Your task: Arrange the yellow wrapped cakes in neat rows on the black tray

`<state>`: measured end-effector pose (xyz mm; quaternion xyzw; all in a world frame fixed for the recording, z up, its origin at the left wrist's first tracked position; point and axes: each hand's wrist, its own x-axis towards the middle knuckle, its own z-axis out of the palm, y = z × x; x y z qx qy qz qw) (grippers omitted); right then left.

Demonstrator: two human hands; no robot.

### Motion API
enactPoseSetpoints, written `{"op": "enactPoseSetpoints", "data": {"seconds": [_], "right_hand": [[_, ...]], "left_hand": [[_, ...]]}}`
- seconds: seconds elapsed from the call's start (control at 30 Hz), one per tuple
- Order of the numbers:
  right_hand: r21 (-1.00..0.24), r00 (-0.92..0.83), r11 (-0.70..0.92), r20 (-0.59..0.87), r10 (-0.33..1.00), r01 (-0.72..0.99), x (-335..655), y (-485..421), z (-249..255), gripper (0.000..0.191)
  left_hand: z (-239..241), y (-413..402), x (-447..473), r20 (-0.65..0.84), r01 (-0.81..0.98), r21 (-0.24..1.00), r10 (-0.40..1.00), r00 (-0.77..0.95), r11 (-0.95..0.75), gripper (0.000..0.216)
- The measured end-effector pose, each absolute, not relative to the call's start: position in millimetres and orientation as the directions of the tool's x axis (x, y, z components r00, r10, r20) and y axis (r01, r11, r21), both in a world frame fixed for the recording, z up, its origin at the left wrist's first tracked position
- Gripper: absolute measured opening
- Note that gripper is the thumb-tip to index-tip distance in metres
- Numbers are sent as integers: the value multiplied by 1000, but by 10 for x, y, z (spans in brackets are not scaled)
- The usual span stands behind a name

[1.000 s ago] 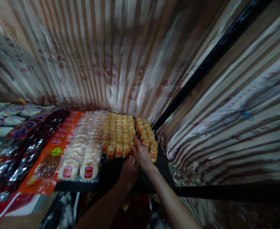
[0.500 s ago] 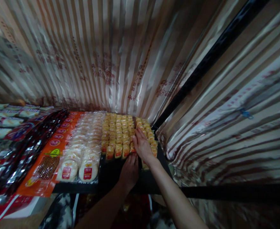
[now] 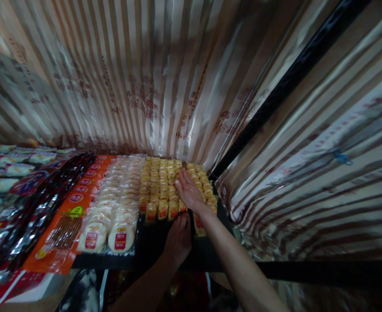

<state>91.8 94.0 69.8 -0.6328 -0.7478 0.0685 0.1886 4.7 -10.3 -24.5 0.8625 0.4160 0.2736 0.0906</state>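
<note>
Rows of small yellow snack packets [image 3: 161,186] stand close together on a dark shelf [image 3: 150,242]. My right hand [image 3: 189,193] lies over them with its fingers stretched out flat, touching the packets near a narrow gap between the main block and a right-hand group [image 3: 207,184]. My left hand [image 3: 178,238] is low at the front edge of the block. Its fingers are together and bent against a front packet [image 3: 182,206] with a red label; the fingertips are partly hidden.
Left of the yellow packets are clear bags of round white pastries [image 3: 122,236], an orange snack pack [image 3: 70,216] and dark glossy packs [image 3: 34,216]. Behind hangs a striped foil-like curtain [image 3: 164,86]. A black post [image 3: 259,117] slants up at the right.
My right hand has shifted slightly left and flattened over the packets. The left hand stays at the front edge. The whole view has shifted a little.
</note>
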Motion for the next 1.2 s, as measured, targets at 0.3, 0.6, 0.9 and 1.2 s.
{"op": "enactPoseSetpoints", "data": {"seconds": [0.3, 0.6, 0.9, 1.2], "right_hand": [[-335, -192, 237, 163, 968, 912, 884, 1049, 609, 64], [-576, 82, 291, 535, 841, 764, 949, 553, 799, 41], [-552, 376, 29, 604, 702, 833, 1179, -371, 415, 31], [-371, 332, -163, 457, 825, 914, 1079, -577, 18, 47]], "left_hand": [[-230, -96, 47, 396, 679, 372, 770, 501, -633, 51], [-208, -114, 44, 417, 709, 322, 766, 488, -627, 50], [-207, -110, 28, 473, 717, 268, 736, 484, -644, 42], [-196, -118, 29, 412, 729, 311, 778, 475, -610, 39]]}}
